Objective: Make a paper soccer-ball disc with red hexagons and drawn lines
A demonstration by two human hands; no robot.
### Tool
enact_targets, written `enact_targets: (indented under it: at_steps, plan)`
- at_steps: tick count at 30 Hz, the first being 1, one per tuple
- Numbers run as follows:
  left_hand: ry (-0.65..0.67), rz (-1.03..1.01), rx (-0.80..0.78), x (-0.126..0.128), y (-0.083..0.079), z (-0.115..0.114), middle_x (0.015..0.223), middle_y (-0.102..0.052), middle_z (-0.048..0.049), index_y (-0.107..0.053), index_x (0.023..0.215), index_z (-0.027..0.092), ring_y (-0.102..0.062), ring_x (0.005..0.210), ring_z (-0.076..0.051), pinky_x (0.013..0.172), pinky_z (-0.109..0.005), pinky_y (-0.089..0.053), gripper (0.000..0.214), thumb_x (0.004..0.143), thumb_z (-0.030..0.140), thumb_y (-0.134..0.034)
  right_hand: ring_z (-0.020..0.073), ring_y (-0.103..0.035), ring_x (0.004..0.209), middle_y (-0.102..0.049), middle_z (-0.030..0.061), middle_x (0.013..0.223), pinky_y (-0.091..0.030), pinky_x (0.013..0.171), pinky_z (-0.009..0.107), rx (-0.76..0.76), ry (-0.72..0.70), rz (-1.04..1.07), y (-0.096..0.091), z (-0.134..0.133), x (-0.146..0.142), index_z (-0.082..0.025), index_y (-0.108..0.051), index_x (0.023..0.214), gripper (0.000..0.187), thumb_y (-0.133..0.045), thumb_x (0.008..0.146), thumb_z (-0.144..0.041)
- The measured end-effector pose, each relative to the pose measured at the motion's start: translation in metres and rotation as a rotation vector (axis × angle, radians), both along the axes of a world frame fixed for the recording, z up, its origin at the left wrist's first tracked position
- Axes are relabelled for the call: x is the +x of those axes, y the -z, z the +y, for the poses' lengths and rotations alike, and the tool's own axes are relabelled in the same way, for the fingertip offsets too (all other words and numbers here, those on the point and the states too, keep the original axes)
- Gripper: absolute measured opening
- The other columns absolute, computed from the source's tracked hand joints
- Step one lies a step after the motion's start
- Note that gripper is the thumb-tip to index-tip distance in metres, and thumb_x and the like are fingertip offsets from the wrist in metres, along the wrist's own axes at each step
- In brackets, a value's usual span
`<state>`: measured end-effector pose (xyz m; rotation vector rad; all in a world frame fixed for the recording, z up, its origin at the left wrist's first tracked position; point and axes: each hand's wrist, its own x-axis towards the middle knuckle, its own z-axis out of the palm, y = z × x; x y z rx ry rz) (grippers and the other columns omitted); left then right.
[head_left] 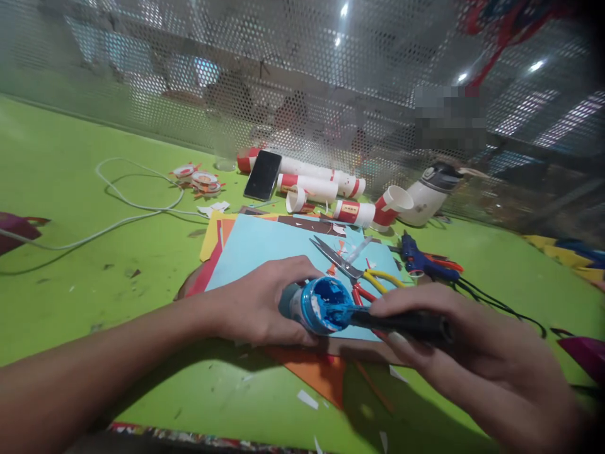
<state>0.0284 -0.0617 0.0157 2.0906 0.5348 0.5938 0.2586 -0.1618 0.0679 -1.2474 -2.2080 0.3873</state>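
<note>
My left hand is wrapped round an open jar of blue paint, its mouth tilted toward me. Blue paint coats the jar's inside and rim. In my right hand is a paintbrush with a thick black handle, and its blue-smeared end reaches into the jar. Beneath the jar lies a light blue sheet of paper on a stack of coloured sheets. Scissors with red and yellow handles rest on that sheet, just beyond the jar, partly hidden by my right hand.
A blue glue gun with a black cord lies at right. Farther back are paper cups, a white bottle, a phone and red-and-white tubes. A white cable crosses the green table before a perforated screen.
</note>
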Motion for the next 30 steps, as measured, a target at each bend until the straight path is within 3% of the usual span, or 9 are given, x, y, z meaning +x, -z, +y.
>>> enact_targets:
  at_steps: [4, 7, 10, 13, 20, 25, 27, 30]
  plan:
    - [-0.006, 0.025, -0.015, 0.001, -0.001, -0.001, 0.100, -0.059, -0.0020, -0.063, 0.104, 0.019, -0.058, 0.094, -0.021, 0.082, -0.030, -0.046, 0.044, 0.066, 0.032, -0.080, 0.0116, -0.064, 0.067, -0.067, -0.0047, 0.082, -0.051, 0.053, 0.015, -0.047, 0.041, 0.192, 0.011, 0.003, -0.017, -0.031, -0.059, 0.102, 0.022, -0.067, 0.083, -0.024]
    - [-0.004, 0.020, -0.029, 0.001, 0.000, -0.001, 0.101, -0.059, -0.0020, -0.063, 0.103, 0.019, -0.057, 0.095, -0.021, 0.083, -0.031, -0.046, 0.043, 0.066, 0.032, -0.080, 0.0110, -0.060, 0.053, -0.064, -0.0059, 0.066, -0.046, 0.046, 0.017, 0.117, 0.110, 0.232, 0.018, 0.001, -0.024, -0.028, -0.061, 0.089, 0.013, -0.071, 0.080, -0.027]
    - [0.001, 0.022, -0.053, 0.000, 0.001, 0.000, 0.102, -0.059, -0.0024, -0.063, 0.105, 0.019, -0.057, 0.096, -0.021, 0.084, -0.031, -0.046, 0.044, 0.066, 0.034, -0.079, 0.0125, -0.064, 0.061, -0.069, -0.0047, 0.073, -0.051, 0.058, 0.019, 0.216, 0.096, 0.147, 0.016, -0.003, -0.021, -0.028, -0.063, 0.091, 0.010, -0.066, 0.083, -0.024]
    - [-0.003, 0.034, -0.052, 0.000, 0.001, 0.001, 0.104, -0.060, -0.0024, -0.064, 0.105, 0.020, -0.057, 0.097, -0.022, 0.086, -0.031, -0.046, 0.045, 0.065, 0.031, -0.080, 0.0151, -0.068, 0.072, -0.072, -0.0030, 0.085, -0.055, 0.067, 0.021, 0.193, 0.082, 0.023, 0.006, -0.005, -0.011, -0.030, -0.063, 0.100, 0.018, -0.063, 0.083, -0.024]
    - [0.037, 0.070, -0.021, -0.002, 0.000, 0.002, 0.107, -0.063, -0.0046, -0.063, 0.113, 0.020, -0.058, 0.100, -0.025, 0.089, -0.035, -0.046, 0.049, 0.067, 0.032, -0.079, 0.0176, -0.070, 0.073, -0.072, -0.0020, 0.084, -0.055, 0.055, 0.020, 0.142, -0.048, -0.076, -0.012, -0.002, 0.009, -0.032, -0.061, 0.096, 0.016, -0.063, 0.083, -0.024]
    - [0.038, 0.074, -0.009, -0.003, -0.002, 0.002, 0.109, -0.064, -0.0050, -0.064, 0.112, 0.020, -0.058, 0.102, -0.025, 0.091, -0.035, -0.045, 0.048, 0.068, 0.034, -0.078, 0.0192, -0.070, 0.080, -0.072, -0.0009, 0.087, -0.056, 0.073, 0.025, 0.155, 0.025, -0.045, -0.010, 0.000, 0.018, -0.032, -0.064, 0.098, 0.015, -0.063, 0.084, -0.027]
    - [0.044, 0.048, -0.009, -0.003, -0.003, 0.002, 0.111, -0.064, -0.0048, -0.063, 0.113, 0.020, -0.058, 0.103, -0.025, 0.092, -0.035, -0.045, 0.048, 0.069, 0.033, -0.078, 0.0188, -0.069, 0.080, -0.071, 0.0001, 0.088, -0.056, 0.069, 0.024, 0.186, 0.041, -0.025, -0.010, 0.002, 0.015, -0.030, -0.063, 0.101, 0.019, -0.063, 0.083, -0.023]
    - [0.045, 0.020, -0.034, -0.003, -0.005, 0.001, 0.113, -0.065, -0.0048, -0.063, 0.114, 0.020, -0.059, 0.103, -0.025, 0.094, -0.035, -0.045, 0.049, 0.069, 0.034, -0.077, 0.0159, -0.069, 0.073, -0.070, -0.0008, 0.081, -0.053, 0.060, 0.021, 0.146, -0.053, -0.059, -0.012, 0.006, 0.008, -0.028, -0.062, 0.096, 0.020, -0.063, 0.081, -0.015]
